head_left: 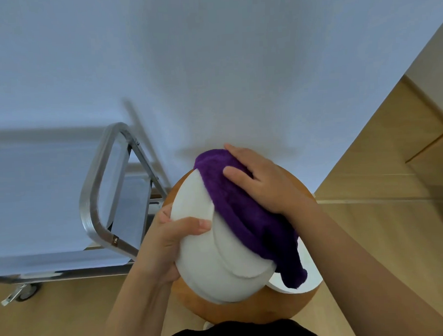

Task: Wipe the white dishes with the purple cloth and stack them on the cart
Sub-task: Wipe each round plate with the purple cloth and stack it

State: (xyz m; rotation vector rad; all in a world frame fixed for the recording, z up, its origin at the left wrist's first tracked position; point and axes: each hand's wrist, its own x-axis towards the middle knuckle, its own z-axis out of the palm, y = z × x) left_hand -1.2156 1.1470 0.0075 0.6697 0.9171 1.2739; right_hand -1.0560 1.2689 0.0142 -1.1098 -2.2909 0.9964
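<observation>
- The cart [95, 198] stands at nine o'clock of the round tabletop [292, 309]; no dish shows on the visible part of it.
- The left hand [165, 244] is the holding grip: thumb curled over the upturned base of the bowl [219, 259], fingers hidden behind its side, bowl tilted and lifted.
- The right hand [264, 183] presses the cloth [245, 215] onto the bowl's base with fairly straight fingers, from the bowl's one o'clock side.
- The step looks like wiping, mid-way.
- Next, judged: finish the wipe, then carry the bowl towards nine o'clock to the cart.
- Another white dish [309, 275] lies at four o'clock, partly under the cloth.
</observation>
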